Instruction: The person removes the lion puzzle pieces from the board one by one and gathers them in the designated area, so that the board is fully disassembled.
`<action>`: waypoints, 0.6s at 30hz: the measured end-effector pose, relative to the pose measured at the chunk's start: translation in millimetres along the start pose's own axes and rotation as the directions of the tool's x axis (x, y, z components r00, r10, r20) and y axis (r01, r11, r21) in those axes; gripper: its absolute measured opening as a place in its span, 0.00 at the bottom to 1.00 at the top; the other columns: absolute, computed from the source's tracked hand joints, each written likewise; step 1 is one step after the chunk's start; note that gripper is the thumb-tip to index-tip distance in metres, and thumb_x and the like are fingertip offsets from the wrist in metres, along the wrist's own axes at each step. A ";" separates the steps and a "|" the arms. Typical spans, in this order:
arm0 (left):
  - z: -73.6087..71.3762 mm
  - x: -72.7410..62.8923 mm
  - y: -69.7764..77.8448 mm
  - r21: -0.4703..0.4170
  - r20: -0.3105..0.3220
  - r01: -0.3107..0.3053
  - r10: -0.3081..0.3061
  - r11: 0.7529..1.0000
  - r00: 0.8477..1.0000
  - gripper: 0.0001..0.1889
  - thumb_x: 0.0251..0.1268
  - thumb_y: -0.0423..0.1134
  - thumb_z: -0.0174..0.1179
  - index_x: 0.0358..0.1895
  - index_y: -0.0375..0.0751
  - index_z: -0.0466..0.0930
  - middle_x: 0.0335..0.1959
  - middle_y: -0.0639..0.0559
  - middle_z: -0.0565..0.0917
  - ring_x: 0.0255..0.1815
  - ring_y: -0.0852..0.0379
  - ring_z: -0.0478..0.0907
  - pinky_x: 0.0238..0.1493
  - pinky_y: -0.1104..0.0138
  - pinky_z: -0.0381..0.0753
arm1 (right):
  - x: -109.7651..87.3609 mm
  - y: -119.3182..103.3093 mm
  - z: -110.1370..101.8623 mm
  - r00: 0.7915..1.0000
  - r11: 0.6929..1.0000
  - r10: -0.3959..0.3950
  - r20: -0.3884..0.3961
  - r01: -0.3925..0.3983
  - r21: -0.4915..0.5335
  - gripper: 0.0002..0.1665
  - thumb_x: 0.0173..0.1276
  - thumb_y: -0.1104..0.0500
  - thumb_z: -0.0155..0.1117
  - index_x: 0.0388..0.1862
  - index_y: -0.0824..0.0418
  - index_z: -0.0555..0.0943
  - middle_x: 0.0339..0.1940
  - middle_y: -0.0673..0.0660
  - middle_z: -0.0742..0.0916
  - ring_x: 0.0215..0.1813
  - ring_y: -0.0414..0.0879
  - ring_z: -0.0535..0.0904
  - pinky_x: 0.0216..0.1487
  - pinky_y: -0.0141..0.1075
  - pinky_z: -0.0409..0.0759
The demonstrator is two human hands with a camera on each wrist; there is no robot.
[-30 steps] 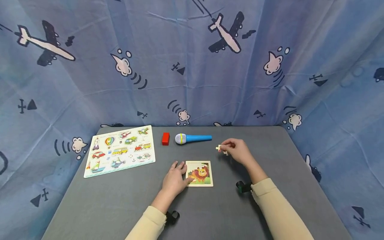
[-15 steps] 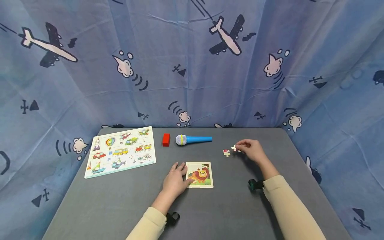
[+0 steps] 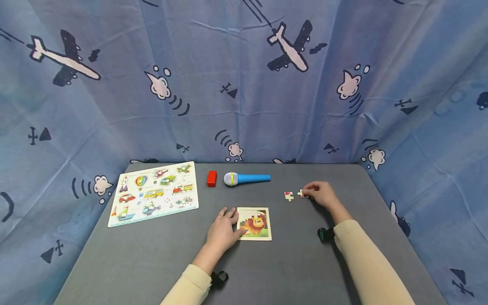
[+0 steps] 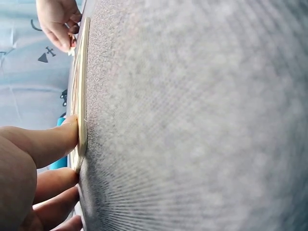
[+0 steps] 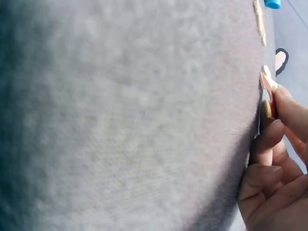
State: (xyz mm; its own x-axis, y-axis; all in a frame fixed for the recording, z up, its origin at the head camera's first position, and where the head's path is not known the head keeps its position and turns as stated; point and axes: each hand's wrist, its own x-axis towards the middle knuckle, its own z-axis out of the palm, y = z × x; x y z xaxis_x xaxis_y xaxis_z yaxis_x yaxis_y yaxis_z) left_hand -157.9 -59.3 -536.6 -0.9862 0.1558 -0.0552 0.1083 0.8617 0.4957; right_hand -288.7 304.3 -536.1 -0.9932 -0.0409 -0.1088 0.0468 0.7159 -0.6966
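A square wooden jigsaw board point(image 3: 263, 234) with a lion picture lies flat at the middle of the table. My left hand point(image 3: 221, 232) rests at its left side with fingers spread, the thumb over the lower left edge. In the left wrist view, the thumb point(image 4: 53, 142) and index finger touch the board's rim. To the right of the board, my right hand point(image 3: 322, 194) pinches a small puzzle piece point(image 3: 300, 193) between thumb and fingers, right at the tabletop. Just left of it lies a second puzzle piece point(image 3: 289, 196), pale with a pink patch.
Behind the board lie a blue toy microphone point(image 3: 251, 178) and a red block point(image 3: 211, 178). A white picture board point(image 3: 164, 202) with vehicles covers the table's back left. A blue curtain point(image 3: 244, 84) hangs along the table's point(image 3: 152, 262) back edge.
My right hand has moved right, carrying one puzzle piece away from the other, then lowered it to the table. The second piece now lies free. My left hand has stayed on the board.
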 end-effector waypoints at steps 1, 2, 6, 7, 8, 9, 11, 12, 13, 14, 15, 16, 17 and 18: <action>0.2 -0.4 -0.1 -0.002 0.002 0.003 -0.003 1.000 1.000 0.34 0.60 0.54 0.72 0.68 0.43 0.78 0.73 0.47 0.73 0.79 0.42 0.61 0.68 0.46 0.73 | 0.4 0.1 0.8 1.000 1.000 0.001 -0.001 -0.001 -0.015 0.16 0.71 0.52 0.68 0.46 0.64 0.88 0.39 0.60 0.88 0.37 0.47 0.78 0.39 0.37 0.75; 0.3 -0.7 -0.1 -0.003 0.003 0.004 -0.004 1.000 1.000 0.34 0.60 0.54 0.71 0.68 0.43 0.78 0.73 0.48 0.73 0.79 0.43 0.61 0.68 0.46 0.73 | 0.9 0.2 1.4 1.000 1.000 0.000 -0.003 0.000 -0.030 0.16 0.71 0.52 0.68 0.46 0.64 0.87 0.40 0.60 0.88 0.38 0.48 0.79 0.40 0.38 0.76; 0.3 0.0 -0.4 0.002 0.001 -0.001 0.001 1.000 1.000 0.34 0.60 0.54 0.71 0.68 0.43 0.78 0.73 0.47 0.74 0.78 0.42 0.62 0.68 0.46 0.74 | 0.3 -1.9 1.2 1.000 0.997 0.001 -0.018 -0.003 -0.075 0.17 0.71 0.53 0.68 0.49 0.65 0.86 0.42 0.62 0.88 0.43 0.53 0.81 0.45 0.45 0.78; 0.3 0.1 -0.4 0.003 0.003 -0.001 0.001 1.000 1.000 0.34 0.60 0.54 0.71 0.68 0.43 0.78 0.73 0.47 0.74 0.78 0.42 0.62 0.68 0.46 0.73 | -0.5 -3.2 0.3 1.000 0.997 0.002 -0.021 -0.004 -0.082 0.18 0.71 0.53 0.68 0.50 0.65 0.85 0.43 0.63 0.88 0.44 0.54 0.81 0.47 0.46 0.78; 0.3 0.1 -0.4 0.004 0.005 -0.001 0.001 1.000 1.000 0.34 0.60 0.54 0.71 0.68 0.43 0.78 0.73 0.47 0.74 0.78 0.42 0.62 0.68 0.46 0.74 | -1.5 -4.4 -0.8 1.000 0.996 0.003 -0.025 -0.005 -0.085 0.18 0.71 0.53 0.68 0.51 0.66 0.85 0.44 0.63 0.88 0.45 0.55 0.81 0.47 0.48 0.78; 0.4 0.1 -0.4 0.005 0.006 -0.001 0.001 1.000 1.000 0.34 0.60 0.54 0.72 0.68 0.43 0.78 0.73 0.47 0.74 0.78 0.42 0.62 0.68 0.46 0.74 | -2.6 -6.3 -2.1 1.000 0.997 0.000 -0.026 -0.002 -0.082 0.18 0.71 0.53 0.68 0.52 0.66 0.85 0.45 0.64 0.87 0.47 0.57 0.81 0.48 0.49 0.78; 0.2 -0.3 -0.2 0.002 0.010 0.000 0.000 1.000 1.000 0.34 0.60 0.54 0.72 0.68 0.43 0.78 0.73 0.47 0.74 0.78 0.42 0.62 0.68 0.46 0.74 | -5.8 -11.9 -5.8 0.999 0.998 -0.010 -0.030 0.008 -0.064 0.19 0.72 0.54 0.67 0.52 0.66 0.84 0.47 0.66 0.87 0.49 0.59 0.81 0.48 0.50 0.79; 0.1 -0.5 0.1 0.001 0.011 0.000 0.000 1.000 1.000 0.34 0.60 0.54 0.72 0.68 0.43 0.78 0.73 0.47 0.74 0.78 0.42 0.62 0.68 0.46 0.74 | -7.5 -15.4 -7.8 0.999 0.999 -0.020 -0.034 0.018 -0.049 0.19 0.72 0.53 0.67 0.53 0.66 0.84 0.49 0.66 0.86 0.50 0.59 0.81 0.48 0.50 0.79; 0.0 -0.7 0.3 -0.003 0.011 0.001 -0.001 1.000 1.000 0.34 0.60 0.54 0.72 0.68 0.43 0.78 0.73 0.47 0.73 0.78 0.42 0.62 0.68 0.46 0.74 | -9.3 -19.5 -10.2 0.999 0.999 -0.037 -0.038 0.035 -0.034 0.19 0.73 0.53 0.66 0.54 0.67 0.84 0.49 0.67 0.86 0.51 0.60 0.81 0.48 0.50 0.79; -0.2 -0.7 0.6 -0.004 0.010 0.002 -0.002 1.000 1.000 0.34 0.60 0.54 0.71 0.68 0.43 0.77 0.73 0.47 0.73 0.78 0.42 0.62 0.68 0.46 0.74 | -11.0 -23.6 -12.3 0.998 0.998 -0.052 -0.044 0.051 -0.021 0.20 0.73 0.53 0.66 0.54 0.67 0.83 0.50 0.67 0.86 0.52 0.61 0.81 0.48 0.50 0.80; -0.2 -0.8 0.7 -0.005 0.009 0.002 -0.002 1.000 1.000 0.34 0.60 0.54 0.71 0.68 0.43 0.77 0.73 0.47 0.73 0.78 0.42 0.61 0.68 0.46 0.74 | -12.6 -28.3 -14.1 0.997 0.998 -0.066 -0.051 0.066 -0.008 0.20 0.73 0.53 0.66 0.54 0.66 0.83 0.51 0.67 0.86 0.53 0.61 0.81 0.48 0.50 0.80; 0.0 -0.8 0.6 -0.004 0.007 0.002 -0.001 1.000 1.000 0.34 0.60 0.53 0.72 0.68 0.43 0.77 0.73 0.47 0.73 0.78 0.42 0.62 0.68 0.46 0.74 | -14.9 -33.2 -15.7 0.995 0.997 -0.078 -0.057 0.078 -0.002 0.20 0.73 0.52 0.66 0.54 0.66 0.84 0.51 0.66 0.86 0.53 0.61 0.81 0.48 0.50 0.80; 0.0 -0.9 0.7 -0.003 0.006 0.001 -0.001 1.000 1.000 0.34 0.60 0.53 0.72 0.68 0.43 0.77 0.73 0.47 0.73 0.78 0.42 0.62 0.68 0.46 0.74 | -17.2 -37.9 -16.9 0.994 0.996 -0.093 -0.062 0.093 -0.005 0.21 0.73 0.51 0.66 0.55 0.65 0.84 0.51 0.66 0.86 0.53 0.60 0.81 0.48 0.49 0.80; 0.1 -0.9 0.7 -0.004 0.004 0.001 -0.001 1.000 1.000 0.34 0.60 0.53 0.72 0.68 0.43 0.77 0.73 0.47 0.73 0.78 0.42 0.62 0.68 0.46 0.74 | -19.2 -42.0 -17.6 0.992 0.994 -0.107 -0.068 0.106 -0.009 0.21 0.73 0.51 0.66 0.55 0.65 0.84 0.51 0.65 0.87 0.52 0.60 0.81 0.48 0.49 0.80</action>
State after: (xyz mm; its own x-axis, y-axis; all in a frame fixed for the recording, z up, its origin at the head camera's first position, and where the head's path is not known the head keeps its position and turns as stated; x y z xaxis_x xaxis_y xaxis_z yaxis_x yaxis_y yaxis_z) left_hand -157.0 -58.7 -536.3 -0.9858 0.1569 -0.0592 0.1068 0.8598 0.4993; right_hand -273.5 287.3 -492.4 -0.9975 -0.0694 0.0145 -0.0598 0.7141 -0.6975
